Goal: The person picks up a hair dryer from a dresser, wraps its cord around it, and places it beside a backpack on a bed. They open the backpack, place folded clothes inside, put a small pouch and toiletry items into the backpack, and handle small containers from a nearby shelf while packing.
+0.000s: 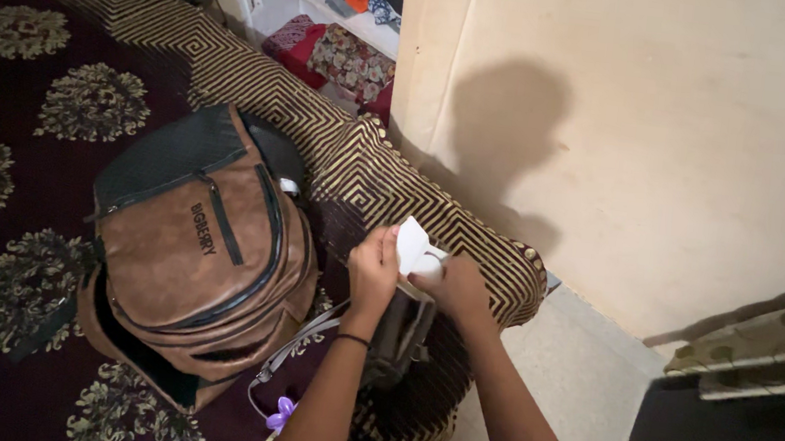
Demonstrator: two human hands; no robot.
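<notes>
I am looking down at two hands working over the corner of a bed. The left hand (373, 272) is pinching the edge of a small white folded piece of paper or card (410, 244), fingers closed on it. The right hand (459, 291) is curling around the same white thing from the other side, gripping it too. Just under both hands, a small grey bag (403, 333) with a long grey strap (297, 347) is lying on the dark red bed cover with gold flower shapes (25, 114). A big brown leather backpack (200, 249) is sitting just beside the left hand, open at the bottom. A little purple clip (281, 415) is lying near the strap. A pale wall (674, 133) is standing close on the right, with a shadow falling on it.
</notes>
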